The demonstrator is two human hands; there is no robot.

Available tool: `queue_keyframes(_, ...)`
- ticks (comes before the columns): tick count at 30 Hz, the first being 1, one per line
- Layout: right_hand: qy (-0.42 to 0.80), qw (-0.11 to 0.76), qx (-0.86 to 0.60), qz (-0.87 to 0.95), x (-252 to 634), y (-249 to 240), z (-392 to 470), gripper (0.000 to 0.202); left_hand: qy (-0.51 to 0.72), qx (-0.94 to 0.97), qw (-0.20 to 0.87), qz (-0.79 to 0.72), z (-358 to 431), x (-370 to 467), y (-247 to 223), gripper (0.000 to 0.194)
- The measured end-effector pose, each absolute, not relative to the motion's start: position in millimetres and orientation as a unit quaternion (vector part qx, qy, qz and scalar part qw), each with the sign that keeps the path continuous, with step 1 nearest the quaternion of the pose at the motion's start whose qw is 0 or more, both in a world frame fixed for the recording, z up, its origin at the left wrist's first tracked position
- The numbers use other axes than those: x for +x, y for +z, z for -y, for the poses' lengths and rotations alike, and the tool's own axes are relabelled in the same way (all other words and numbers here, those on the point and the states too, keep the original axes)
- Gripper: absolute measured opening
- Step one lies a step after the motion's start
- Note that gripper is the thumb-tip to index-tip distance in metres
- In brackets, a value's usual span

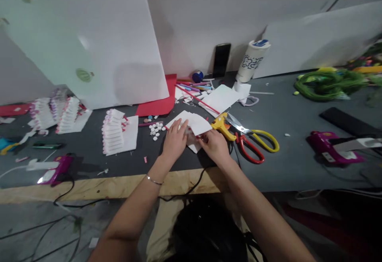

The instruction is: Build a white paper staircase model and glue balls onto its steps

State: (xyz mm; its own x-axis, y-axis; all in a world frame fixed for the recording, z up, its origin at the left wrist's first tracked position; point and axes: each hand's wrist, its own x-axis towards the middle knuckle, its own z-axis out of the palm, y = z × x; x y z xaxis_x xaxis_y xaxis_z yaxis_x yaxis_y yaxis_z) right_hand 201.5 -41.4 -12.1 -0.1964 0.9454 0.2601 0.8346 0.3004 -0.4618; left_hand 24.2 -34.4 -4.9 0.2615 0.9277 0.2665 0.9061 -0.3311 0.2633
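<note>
Both hands are at a small stack of white sheets [198, 124] near the table's front edge. My left hand [175, 139] lies on the left part of the sheets, palm down with its fingers spread. At their lower right, my right hand [214, 144] has its fingers pressed together around something small and reddish, too hidden to make out. Just right of the sheets lies a yellow glue gun [222, 127], beside scissors [252, 131] with one red and one yellow handle. Small white round pieces [156, 130] lie in a group left of my left hand.
White pads with rows of pink-tipped pieces [112, 134] stand on the left. Purple power strips [336, 150] sit at both sides. Behind are a phone [221, 60], a white cup [252, 61], red paper [158, 103] and a green wire coil [325, 85].
</note>
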Motion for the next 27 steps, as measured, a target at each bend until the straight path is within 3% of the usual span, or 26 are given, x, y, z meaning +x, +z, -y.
queue_keyframes(11,0.131,0.238,-0.531,0.803,195,-9,61,0.033,0.228,0.792,0.133,-0.55,-10,5,-21,0.053)
queue_keyframes(18,0.12,0.238,-0.559,0.785,203,-3,62,0.034,0.236,0.764,0.078,-0.595,-14,-8,-16,0.05)
queue_keyframes(24,0.052,0.191,-0.61,0.768,211,-5,63,0.036,0.161,0.742,0.046,-0.649,-19,-4,-12,0.047)
queue_keyframes(27,0.101,0.227,-0.602,0.759,210,-8,63,0.032,0.128,0.732,0.034,-0.668,-23,-2,-9,0.044)
